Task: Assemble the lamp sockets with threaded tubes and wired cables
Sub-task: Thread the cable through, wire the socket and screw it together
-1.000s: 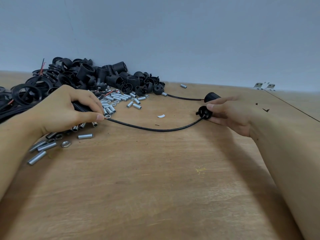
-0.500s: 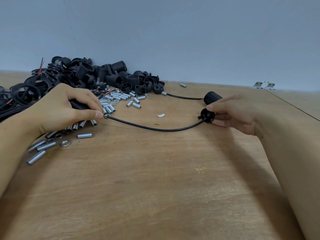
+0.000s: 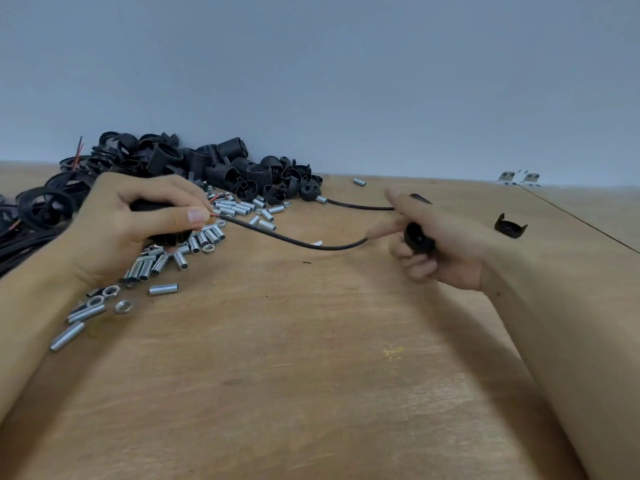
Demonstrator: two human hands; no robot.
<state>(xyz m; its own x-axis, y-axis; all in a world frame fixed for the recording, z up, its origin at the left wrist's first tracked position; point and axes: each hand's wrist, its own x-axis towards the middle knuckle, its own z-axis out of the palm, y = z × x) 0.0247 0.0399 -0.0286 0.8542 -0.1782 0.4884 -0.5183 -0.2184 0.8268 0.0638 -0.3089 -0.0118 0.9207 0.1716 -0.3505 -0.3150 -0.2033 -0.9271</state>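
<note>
Two bare hands over a wooden table (image 3: 311, 393). Left hand (image 3: 131, 223) at about 9 o'clock, fingers curled around a black ribbed socket body (image 3: 173, 237); thumb and forefinger pinch the end of a black cable (image 3: 294, 241) where red wire ends (image 3: 216, 216) stick out. Cable sags in a shallow arc toward 3 o'clock, touching the table near its low point. Right hand (image 3: 440, 244) at about 2 o'clock, motion-blurred, fingers curled round a black socket cap (image 3: 419, 239) on the cable's other end; index finger extended, exact finger contact hard to tell.

Pile of black socket parts (image 3: 221, 168) at 11 o'clock against the grey wall (image 3: 346, 81). Loose silver threaded tubes (image 3: 162, 261) scattered below and right of the left hand, running from 11 toward 8 o'clock; one tube (image 3: 164, 289) lies alone just beside the group. Hex nuts (image 3: 123, 306) near the left wrist. Bundle of black cables (image 3: 20, 237) at the 9 o'clock edge.

Second cable (image 3: 360, 206) runs from a socket cap with a tube at the pile's right edge toward the right hand; its far end is hidden behind the fingers. Single tube (image 3: 359, 182) at 12 o'clock near the wall. Small black clip piece (image 3: 510, 228) at 2 o'clock, apart from the hand. Metal brackets (image 3: 519, 178) at the back, 1 o'clock.
</note>
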